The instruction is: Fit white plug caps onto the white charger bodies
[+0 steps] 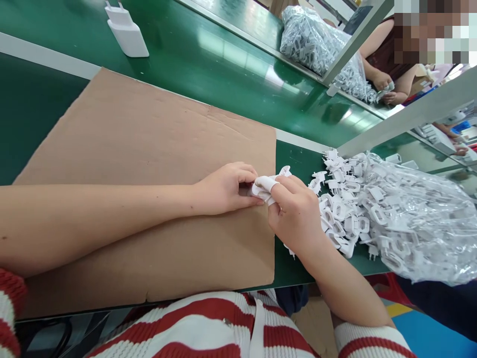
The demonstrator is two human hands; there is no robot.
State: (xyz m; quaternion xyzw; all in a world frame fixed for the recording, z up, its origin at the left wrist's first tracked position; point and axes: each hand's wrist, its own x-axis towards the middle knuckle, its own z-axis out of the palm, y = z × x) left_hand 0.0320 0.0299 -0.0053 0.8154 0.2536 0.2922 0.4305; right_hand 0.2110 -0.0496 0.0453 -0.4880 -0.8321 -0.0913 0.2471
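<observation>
My left hand (228,189) reaches in over a brown cardboard sheet (149,144), its thumb and fingers closed on one end of a small part that they mostly hide. Against it, near the cardboard's right edge, my right hand (296,209) pinches a white cloth (265,185) wrapped over its fingertips. The two hands meet at the cloth. Just right of my right hand lies a loose heap of white plastic plug pieces (339,209), some spilling from a clear plastic bag (428,219).
A white plug adapter (128,35) lies on the green surface (223,59) at the upper left. Behind a metal post (357,42) sits another full bag (313,42). Across the line, a person's hands (385,87) hold a small item.
</observation>
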